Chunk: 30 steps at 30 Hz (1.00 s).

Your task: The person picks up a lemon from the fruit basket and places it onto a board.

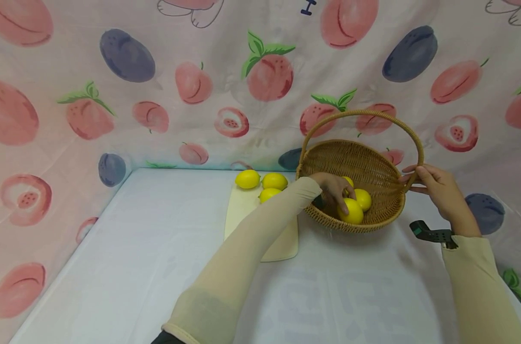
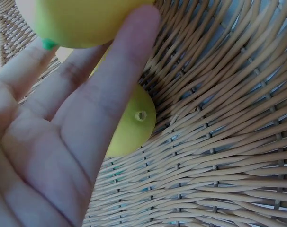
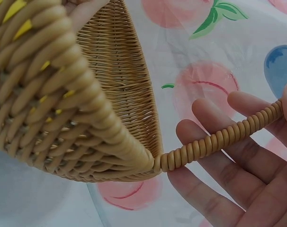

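Note:
A brown wicker basket (image 1: 346, 153) with a tall arched handle tilts towards me, its mouth facing the head camera. My right hand (image 1: 445, 193) holds the handle (image 3: 219, 141) near its right base, thumb on one side and fingers behind. Inside the basket, my left hand (image 1: 332, 190) grips a yellow lemon (image 1: 351, 211) with its fingertips. Two more lemons lie close by; one of them (image 1: 363, 199) is right behind the held one. In the left wrist view, the held lemon (image 2: 82, 23) shows a green tip, and another lemon (image 2: 139, 127) sits below against the wicker.
Left of the basket, a cream cutting board (image 1: 282, 246) lies on the white table (image 1: 157, 267), partly covered by my left forearm. Three lemons (image 1: 247, 179) rest at its far end. Behind the table hangs a fruit-print cloth (image 1: 226, 62).

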Motion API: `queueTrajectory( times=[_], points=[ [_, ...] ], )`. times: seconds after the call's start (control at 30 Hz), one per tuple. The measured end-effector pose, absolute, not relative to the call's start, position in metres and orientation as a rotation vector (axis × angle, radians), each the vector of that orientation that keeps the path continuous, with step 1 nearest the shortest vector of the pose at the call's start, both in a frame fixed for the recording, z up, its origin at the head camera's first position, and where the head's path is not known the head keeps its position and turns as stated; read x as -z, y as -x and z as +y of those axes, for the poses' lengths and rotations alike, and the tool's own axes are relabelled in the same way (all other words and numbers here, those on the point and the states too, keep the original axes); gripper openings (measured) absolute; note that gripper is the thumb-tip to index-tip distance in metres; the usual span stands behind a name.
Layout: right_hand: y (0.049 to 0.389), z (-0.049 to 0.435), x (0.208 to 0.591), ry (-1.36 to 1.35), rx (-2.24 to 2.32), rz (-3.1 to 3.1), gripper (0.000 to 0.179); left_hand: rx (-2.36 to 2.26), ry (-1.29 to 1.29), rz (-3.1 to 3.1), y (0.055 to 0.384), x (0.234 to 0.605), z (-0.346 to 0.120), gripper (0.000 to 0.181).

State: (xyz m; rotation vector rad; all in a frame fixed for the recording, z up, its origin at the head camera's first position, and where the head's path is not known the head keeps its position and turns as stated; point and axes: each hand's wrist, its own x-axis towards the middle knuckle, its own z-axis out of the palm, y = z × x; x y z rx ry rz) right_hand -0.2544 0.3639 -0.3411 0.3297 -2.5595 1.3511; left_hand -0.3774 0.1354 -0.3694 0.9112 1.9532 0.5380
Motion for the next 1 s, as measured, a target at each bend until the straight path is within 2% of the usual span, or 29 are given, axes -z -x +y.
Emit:
queueTrajectory(
  times=[0.6, 0.83, 1.0],
  points=[
    [0.254, 0.364, 0.340, -0.325, -1.332, -2.568, 0.039, -0.582, -0.918, 2.011, 0.377, 0.369, 0.137, 0.059],
    [0.253, 0.364, 0.340, -0.319, -1.332, -2.569, 0.041, -0.582, -1.016, 2.088, 0.380, 0.364, 0.137, 0.056],
    [0.253, 0.366, 0.341, -0.322, -1.341, -2.559, 0.038, -0.561, -1.072, 2.123, 0.381, 0.360, 0.137, 0.061]
  ],
)
